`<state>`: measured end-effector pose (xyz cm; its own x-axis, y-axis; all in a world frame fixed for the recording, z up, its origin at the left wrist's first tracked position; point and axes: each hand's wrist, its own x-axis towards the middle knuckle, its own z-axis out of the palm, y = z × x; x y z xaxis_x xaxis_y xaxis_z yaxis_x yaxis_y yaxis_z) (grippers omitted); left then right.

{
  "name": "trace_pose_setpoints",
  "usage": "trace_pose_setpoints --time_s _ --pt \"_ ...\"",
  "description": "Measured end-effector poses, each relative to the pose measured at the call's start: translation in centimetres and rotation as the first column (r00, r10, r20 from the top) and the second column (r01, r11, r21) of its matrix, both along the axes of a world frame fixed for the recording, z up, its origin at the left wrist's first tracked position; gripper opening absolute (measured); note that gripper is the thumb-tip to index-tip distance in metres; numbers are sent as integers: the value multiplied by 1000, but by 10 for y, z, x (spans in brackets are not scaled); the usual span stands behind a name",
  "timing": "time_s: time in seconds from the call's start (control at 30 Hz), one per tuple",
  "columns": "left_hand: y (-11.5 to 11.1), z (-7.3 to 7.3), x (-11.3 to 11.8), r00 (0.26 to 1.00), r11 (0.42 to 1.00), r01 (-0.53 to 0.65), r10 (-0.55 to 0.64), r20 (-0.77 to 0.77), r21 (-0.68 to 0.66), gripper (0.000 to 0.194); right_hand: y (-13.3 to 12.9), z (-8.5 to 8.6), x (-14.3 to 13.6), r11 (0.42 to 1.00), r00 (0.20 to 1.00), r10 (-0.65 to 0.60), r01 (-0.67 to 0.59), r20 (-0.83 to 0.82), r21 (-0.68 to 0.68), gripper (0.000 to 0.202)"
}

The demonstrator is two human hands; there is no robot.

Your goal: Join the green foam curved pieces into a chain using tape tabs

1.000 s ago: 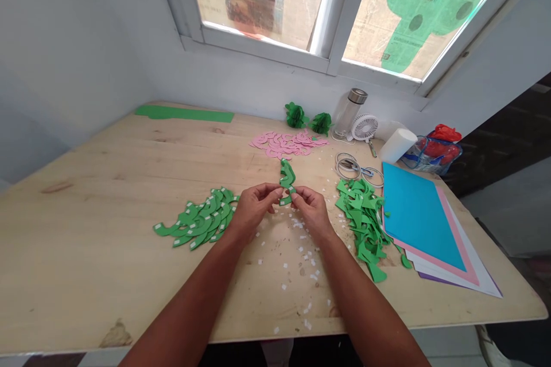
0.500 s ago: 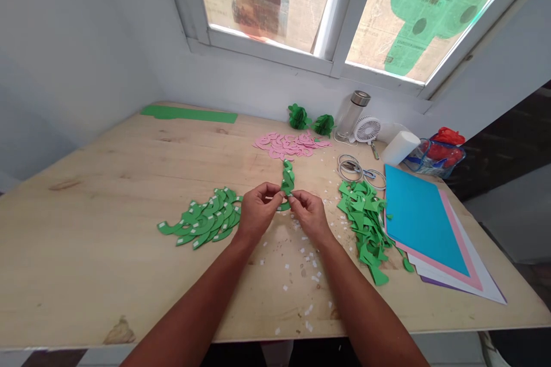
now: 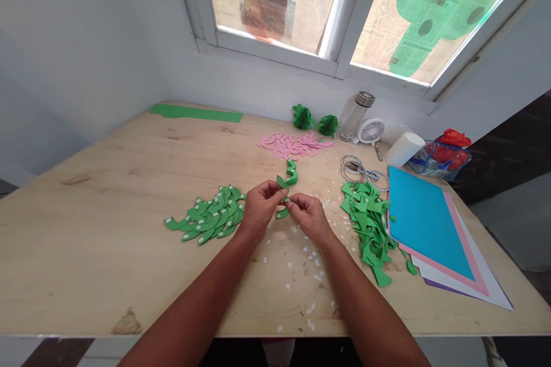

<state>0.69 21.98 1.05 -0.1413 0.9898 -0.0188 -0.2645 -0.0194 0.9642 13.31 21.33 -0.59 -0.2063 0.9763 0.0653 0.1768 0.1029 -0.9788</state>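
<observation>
Between my two hands is a curved green paper piece (image 3: 283,214) with a small white square on its end. My left hand (image 3: 260,206) pinches its upper part, fingertips and thumb together. Close against it, my right hand (image 3: 309,215) pinches the same piece near the middle. Just beyond my fingers lies a small stack of green S-shaped paper pieces (image 3: 292,171). To the left of my left hand spreads a pile of green curved paper pieces (image 3: 210,216) dotted with white squares. My fingers hide part of the held piece.
Pink paper cutouts (image 3: 293,145) lie farther back. On the right are green paper scraps (image 3: 368,223), scissors (image 3: 355,168) and coloured sheets (image 3: 430,221). A glass bottle (image 3: 355,114), small fan (image 3: 370,130) and white roll (image 3: 404,149) stand behind. White bits (image 3: 310,261) litter the table.
My hands have come slightly nearer, away from the green stack, and the held piece is now apart from it. The view has shifted a little.
</observation>
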Motion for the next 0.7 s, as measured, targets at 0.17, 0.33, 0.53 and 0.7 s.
trace_pose_setpoints --time_s 0.17,0.33,0.53,0.7 --pt "0 1 0 999 999 -38 38 24 -6 19 0 0 -1 999 999 27 -28 -36 -31 27" --pt "1 -1 0 997 997 -71 70 17 6 17 -1 1 -2 994 994 41 -51 -99 -100 29" --pt "3 -6 0 994 993 -108 108 14 37 16 -1 1 -3 994 994 33 -44 -108 -103 25" --pt "3 -6 -1 997 999 -36 34 75 16 20 1 -2 -4 989 987 15 -38 -163 -143 26"
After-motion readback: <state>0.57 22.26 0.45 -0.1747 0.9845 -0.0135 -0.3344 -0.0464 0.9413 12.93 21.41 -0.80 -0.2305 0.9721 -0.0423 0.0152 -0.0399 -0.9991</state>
